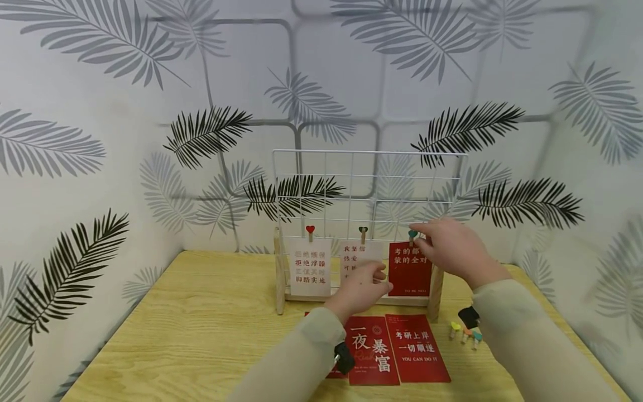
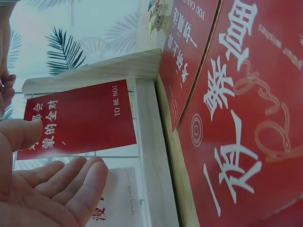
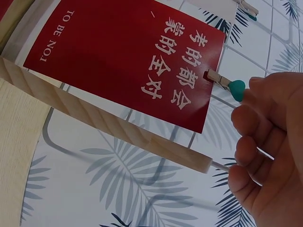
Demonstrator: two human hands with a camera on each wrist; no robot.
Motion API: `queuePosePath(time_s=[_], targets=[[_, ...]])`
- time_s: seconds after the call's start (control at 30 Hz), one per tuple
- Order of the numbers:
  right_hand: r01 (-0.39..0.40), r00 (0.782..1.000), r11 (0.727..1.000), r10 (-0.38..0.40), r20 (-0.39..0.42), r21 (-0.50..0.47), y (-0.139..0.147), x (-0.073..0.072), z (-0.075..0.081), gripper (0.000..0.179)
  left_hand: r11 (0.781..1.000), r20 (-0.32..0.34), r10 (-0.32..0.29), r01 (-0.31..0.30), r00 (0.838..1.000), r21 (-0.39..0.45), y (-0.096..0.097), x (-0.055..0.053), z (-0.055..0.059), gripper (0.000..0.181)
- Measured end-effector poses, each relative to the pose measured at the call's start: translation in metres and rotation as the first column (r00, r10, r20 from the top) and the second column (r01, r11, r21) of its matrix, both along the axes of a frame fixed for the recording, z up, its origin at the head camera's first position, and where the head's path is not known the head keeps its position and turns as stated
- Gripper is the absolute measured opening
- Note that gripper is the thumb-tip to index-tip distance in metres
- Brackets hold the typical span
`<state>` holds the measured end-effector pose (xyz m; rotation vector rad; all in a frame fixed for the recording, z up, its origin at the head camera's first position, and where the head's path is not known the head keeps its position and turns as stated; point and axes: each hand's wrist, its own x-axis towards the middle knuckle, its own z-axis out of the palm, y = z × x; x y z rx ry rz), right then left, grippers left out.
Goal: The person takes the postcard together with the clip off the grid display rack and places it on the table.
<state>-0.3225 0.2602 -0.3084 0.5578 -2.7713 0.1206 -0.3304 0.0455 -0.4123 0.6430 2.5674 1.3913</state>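
A red card point(image 1: 409, 273) with white characters hangs at the right of a white wire grid point(image 1: 351, 220), held by a wooden clothespin with a teal heart point(image 3: 237, 90). My right hand point(image 1: 454, 248) is at this clothespin, its fingertips right beside the heart and its fingers loosely bent. My left hand point(image 1: 360, 287) is in front of the middle white card point(image 1: 354, 251), partly covering it. In the left wrist view its fingers are extended, with the thumb overlapping the red card's edge. Nothing shows in its palm.
A white card point(image 1: 310, 273) hangs at the left under a red heart clothespin point(image 1: 310, 230). Red cards point(image 1: 418, 349) lie on the wooden table point(image 1: 201, 312) before the grid's wooden stand point(image 1: 279, 279). Several small clothespins point(image 1: 466, 333) lie at the right.
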Motion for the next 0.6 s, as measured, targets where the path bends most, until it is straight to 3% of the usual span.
queuePosePath(time_s=[0.27,0.5,0.6], targets=[[0.042,0.998,0.999,-0.041,-0.036,0.008,-0.002,-0.008,-0.009,0.035,0.999,-0.008,0.045,-0.046,0.999,-0.026,0.009,-0.003,-0.007,0.046],[0.068,0.992,0.998,-0.067,-0.103,0.007,-0.002,-0.011,-0.015,0.031,0.992,0.015,0.107,-0.108,0.994,0.061,0.017,-0.003,-0.007,0.035],[0.068,0.988,0.998,-0.068,-0.141,-0.012,-0.002,-0.012,-0.015,0.026,0.989,-0.006,0.122,-0.121,0.992,0.089,0.021,-0.003,-0.007,0.032]])
